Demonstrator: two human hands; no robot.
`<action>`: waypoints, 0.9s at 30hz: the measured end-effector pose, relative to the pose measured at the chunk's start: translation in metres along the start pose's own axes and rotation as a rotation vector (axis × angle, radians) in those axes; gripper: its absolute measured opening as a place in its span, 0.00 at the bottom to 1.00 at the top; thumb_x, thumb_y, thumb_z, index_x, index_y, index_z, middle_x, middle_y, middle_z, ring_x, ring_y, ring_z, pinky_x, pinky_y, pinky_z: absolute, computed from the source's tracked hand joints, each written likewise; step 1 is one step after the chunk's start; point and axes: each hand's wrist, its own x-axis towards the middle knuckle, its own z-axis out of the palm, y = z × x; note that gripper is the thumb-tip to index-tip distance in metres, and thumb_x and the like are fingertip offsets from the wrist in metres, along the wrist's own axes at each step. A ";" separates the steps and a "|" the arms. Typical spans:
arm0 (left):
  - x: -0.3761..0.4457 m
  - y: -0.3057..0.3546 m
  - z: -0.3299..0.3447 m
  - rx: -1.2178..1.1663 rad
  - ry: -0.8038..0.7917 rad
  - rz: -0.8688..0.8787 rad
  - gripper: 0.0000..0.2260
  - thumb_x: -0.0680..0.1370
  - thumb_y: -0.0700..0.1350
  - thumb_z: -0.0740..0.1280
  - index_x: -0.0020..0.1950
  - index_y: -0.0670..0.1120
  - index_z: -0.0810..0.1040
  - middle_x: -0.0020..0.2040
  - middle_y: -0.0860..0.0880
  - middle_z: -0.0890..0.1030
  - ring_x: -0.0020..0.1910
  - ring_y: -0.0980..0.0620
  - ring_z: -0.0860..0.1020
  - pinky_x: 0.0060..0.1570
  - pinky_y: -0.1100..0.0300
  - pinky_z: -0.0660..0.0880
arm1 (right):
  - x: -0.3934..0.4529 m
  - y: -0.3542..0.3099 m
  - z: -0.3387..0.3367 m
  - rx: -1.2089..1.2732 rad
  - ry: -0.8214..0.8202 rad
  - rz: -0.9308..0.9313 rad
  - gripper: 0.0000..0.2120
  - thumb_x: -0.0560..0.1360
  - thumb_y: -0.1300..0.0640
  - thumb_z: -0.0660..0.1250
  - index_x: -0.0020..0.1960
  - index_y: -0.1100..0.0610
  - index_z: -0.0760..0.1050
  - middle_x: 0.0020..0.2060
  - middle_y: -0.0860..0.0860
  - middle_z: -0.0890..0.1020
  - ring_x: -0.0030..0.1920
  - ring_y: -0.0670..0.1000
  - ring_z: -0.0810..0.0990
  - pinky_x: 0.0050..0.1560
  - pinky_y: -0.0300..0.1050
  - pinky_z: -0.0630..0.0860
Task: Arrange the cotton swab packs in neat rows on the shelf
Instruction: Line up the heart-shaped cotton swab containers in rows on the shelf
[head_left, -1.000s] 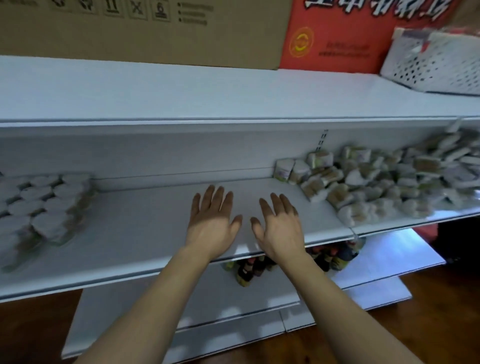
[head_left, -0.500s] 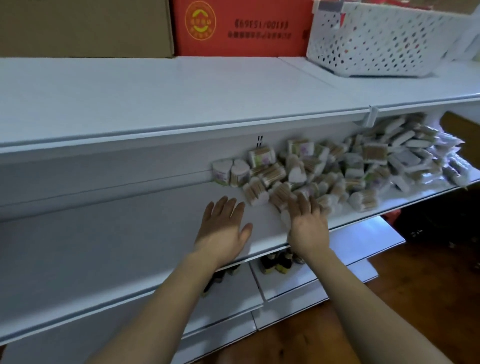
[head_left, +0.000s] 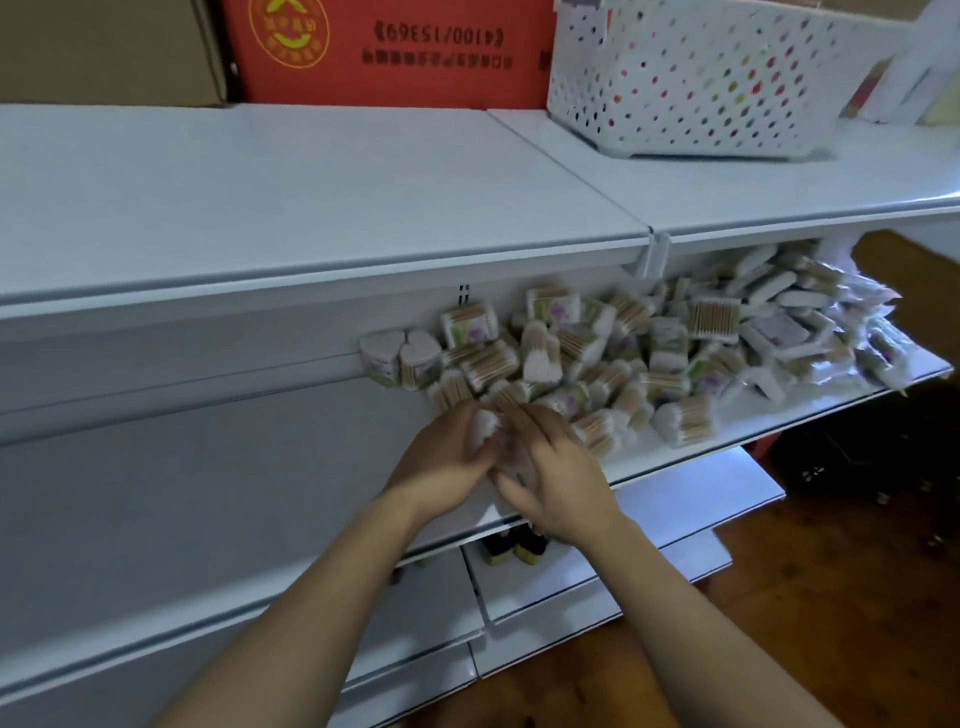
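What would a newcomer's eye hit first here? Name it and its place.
The jumbled heap of cotton swab packs on the right of the middle shelf. At its near left edge the left hand and right hand close together on a pack. Above sit a red box and a white perforated basket.

Both hands, left hand (head_left: 441, 467) & right hand (head_left: 553, 478), hold a swab pack (head_left: 485, 423) at pile (head_left: 649, 358) edge, mid shelf (head_left: 208, 509)
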 end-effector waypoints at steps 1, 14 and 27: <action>0.003 0.001 0.004 0.006 0.030 -0.016 0.11 0.81 0.55 0.65 0.61 0.52 0.73 0.57 0.54 0.78 0.55 0.53 0.77 0.42 0.66 0.68 | -0.003 0.011 -0.004 0.006 0.050 -0.019 0.27 0.75 0.50 0.64 0.70 0.62 0.70 0.63 0.59 0.76 0.63 0.61 0.74 0.61 0.54 0.74; -0.008 0.022 0.054 -0.341 0.372 -0.301 0.20 0.61 0.60 0.66 0.52 0.60 0.72 0.45 0.49 0.81 0.45 0.40 0.81 0.49 0.45 0.81 | -0.012 0.109 -0.041 -0.342 -0.218 -0.100 0.31 0.60 0.47 0.73 0.62 0.54 0.78 0.53 0.55 0.79 0.55 0.61 0.79 0.53 0.50 0.77; -0.071 0.011 0.023 -0.470 0.587 -0.370 0.11 0.78 0.46 0.71 0.56 0.42 0.76 0.50 0.45 0.82 0.44 0.49 0.82 0.35 0.58 0.80 | 0.008 0.002 -0.023 0.425 -0.114 -0.189 0.34 0.73 0.44 0.70 0.75 0.53 0.66 0.66 0.53 0.73 0.66 0.52 0.72 0.63 0.43 0.72</action>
